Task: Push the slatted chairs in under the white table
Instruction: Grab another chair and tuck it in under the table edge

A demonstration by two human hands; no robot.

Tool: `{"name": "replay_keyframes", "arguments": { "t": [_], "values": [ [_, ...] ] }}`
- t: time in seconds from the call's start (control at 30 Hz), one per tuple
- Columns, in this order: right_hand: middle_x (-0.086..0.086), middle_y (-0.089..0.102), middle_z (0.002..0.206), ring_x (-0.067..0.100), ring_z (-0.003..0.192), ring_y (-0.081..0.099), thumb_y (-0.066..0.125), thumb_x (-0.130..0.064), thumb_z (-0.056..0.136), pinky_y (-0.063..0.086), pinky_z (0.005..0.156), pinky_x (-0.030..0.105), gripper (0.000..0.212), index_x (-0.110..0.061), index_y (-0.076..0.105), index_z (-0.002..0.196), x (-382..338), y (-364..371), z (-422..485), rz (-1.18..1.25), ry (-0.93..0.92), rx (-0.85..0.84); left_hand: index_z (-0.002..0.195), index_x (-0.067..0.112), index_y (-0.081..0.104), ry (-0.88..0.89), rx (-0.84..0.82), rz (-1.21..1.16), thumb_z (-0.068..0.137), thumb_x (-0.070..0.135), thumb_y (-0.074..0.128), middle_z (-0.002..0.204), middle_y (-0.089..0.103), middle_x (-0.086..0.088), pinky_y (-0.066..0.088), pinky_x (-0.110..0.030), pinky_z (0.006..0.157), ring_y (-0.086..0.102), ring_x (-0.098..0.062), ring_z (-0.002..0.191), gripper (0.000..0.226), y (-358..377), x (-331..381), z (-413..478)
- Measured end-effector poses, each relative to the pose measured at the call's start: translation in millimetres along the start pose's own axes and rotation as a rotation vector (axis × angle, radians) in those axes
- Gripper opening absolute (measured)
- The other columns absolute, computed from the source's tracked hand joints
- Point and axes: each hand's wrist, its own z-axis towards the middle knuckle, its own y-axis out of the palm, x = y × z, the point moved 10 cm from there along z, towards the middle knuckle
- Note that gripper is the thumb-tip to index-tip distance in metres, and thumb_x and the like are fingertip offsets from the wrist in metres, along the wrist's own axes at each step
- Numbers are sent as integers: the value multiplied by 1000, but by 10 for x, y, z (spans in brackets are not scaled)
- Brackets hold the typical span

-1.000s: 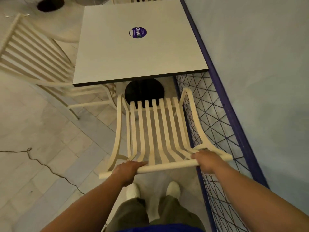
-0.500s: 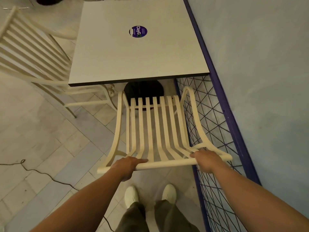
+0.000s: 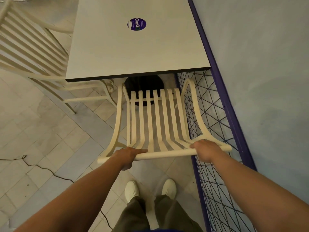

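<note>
Since a second ago the slatted chair (image 3: 149,118) has slid forward. Its seat front now stands closer to the near edge of the white table (image 3: 137,52), and less of the table's black round base (image 3: 143,82) shows between them. On the tabletop, well beyond both hands, a round purple sticker (image 3: 136,24) reads "ClayGo"; its smaller print is too fine to read.

The left hand (image 3: 128,154) curls round the chair's top rail (image 3: 167,154) near its left end, with one finger lying along the rail. The right hand (image 3: 206,150) grips the same rail near its right end. From between the hands the slats run away toward the table, and the seat front lies just short of the table's edge.

A second slatted chair (image 3: 33,52) stands well left of the left hand, its seat reaching under the table's left side. A blue mesh fence (image 3: 210,111) runs just beside the right hand.
</note>
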Motion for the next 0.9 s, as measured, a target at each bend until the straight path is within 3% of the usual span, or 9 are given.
{"name": "replay_keyframes", "arguments": {
  "t": [0.1,0.2,0.33,0.5,0.73,0.9],
  "values": [
    [0,65,108,21,95,62,66,-9,82,52,80,36,51,-31,61,128,17,-13,-33,44,-4,-7,150,51,27,4,-38,-43,91,12,63,140,53,1,50,-38,99,56,-23,118,79,8,24,2],
    [0,65,112,20,97,62,68,-14,83,53,84,38,53,-32,58,132,37,-25,-59,75,-11,-23,150,49,29,-9,-57,-63,90,19,64,140,54,1,47,-39,101,55,-23,118,75,-5,31,9],
    [0,63,120,21,102,61,67,-15,85,50,85,37,58,-36,53,137,60,-42,-74,81,-21,-27,150,48,29,-23,-40,-68,91,14,65,137,54,-1,47,-38,99,55,-23,117,77,-34,79,-2],
    [2,60,127,22,105,60,61,-3,85,48,81,33,72,-39,44,145,92,9,-46,59,-11,-52,150,49,29,-66,-25,-21,90,3,65,136,54,-3,52,-38,97,58,-25,115,84,-12,89,18],
    [8,60,127,26,104,59,55,1,87,48,83,35,74,-37,39,149,84,34,36,29,-36,-73,150,51,29,-85,-19,3,91,3,63,130,55,-4,51,-35,88,59,-24,109,83,-39,63,47],
    [8,61,124,27,104,60,56,1,86,51,88,38,74,-37,40,148,93,24,83,4,-65,-69,149,50,29,-92,-20,7,91,3,63,129,56,-4,53,-40,93,60,-25,108,82,-50,73,61]
  ]
}}
